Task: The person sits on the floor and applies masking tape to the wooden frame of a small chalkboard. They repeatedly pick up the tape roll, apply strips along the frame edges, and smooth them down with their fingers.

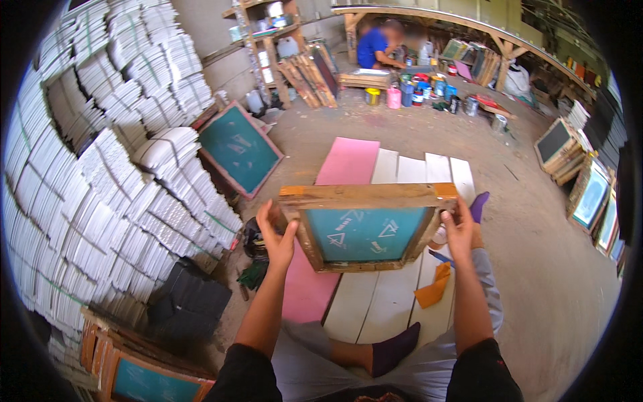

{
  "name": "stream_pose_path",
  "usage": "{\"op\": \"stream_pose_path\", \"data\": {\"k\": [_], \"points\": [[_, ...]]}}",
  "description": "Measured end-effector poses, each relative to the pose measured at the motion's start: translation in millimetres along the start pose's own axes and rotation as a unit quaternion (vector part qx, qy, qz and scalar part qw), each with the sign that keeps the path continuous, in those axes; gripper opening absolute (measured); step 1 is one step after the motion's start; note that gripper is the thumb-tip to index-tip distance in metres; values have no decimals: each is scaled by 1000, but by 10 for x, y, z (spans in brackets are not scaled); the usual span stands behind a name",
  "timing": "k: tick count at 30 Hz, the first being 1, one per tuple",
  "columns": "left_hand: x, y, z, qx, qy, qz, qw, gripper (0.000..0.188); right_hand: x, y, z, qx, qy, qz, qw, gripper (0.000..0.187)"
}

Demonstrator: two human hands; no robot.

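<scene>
Between my two hands a wooden screen printing frame [367, 194] is held up, tilted, with teal mesh that bears pale triangle marks. My left hand [276, 234] grips its left side, thumb toward me. On the opposite side my right hand [459, 228] holds the frame near its upper corner. Beneath the frame lie white boards [375, 309] and a pink sheet [309, 295]. An orange scrap [433, 286] rests on the boards, beside my right forearm. The far fingers of both hands are partly hidden behind the frame.
Tall stacks of strapped white sheets [127, 194] fill the left side. A larger teal screen [240, 149] leans next to them. More frames [562, 151] stand at the right. Paint cans and tubs [394, 97] stand at the back near a person in blue [375, 48].
</scene>
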State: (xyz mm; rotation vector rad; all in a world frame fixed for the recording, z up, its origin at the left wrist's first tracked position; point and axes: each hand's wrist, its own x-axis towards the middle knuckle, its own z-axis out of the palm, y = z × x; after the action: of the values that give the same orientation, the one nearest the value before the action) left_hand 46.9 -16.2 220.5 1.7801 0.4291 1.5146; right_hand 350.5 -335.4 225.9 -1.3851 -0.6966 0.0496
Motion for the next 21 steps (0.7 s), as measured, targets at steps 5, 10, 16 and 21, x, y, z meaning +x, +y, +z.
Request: {"op": "stream_pose_path", "data": {"k": [5,10,16,21], "points": [[-632,-410,54,25,-89,-79,993,43,-677,1085,-120,-68,-12,37,997,59],[-681,-527,-15,129,-126,-155,971,33,-706,1215,117,-125,-50,76,988,45],[-321,-168,134,234,-74,-145,959,39,-506,931,185,-208,-15,41,977,39],[-248,-203,158,279,-64,-153,946,43,-484,606,258,-350,-9,105,931,39]]}}
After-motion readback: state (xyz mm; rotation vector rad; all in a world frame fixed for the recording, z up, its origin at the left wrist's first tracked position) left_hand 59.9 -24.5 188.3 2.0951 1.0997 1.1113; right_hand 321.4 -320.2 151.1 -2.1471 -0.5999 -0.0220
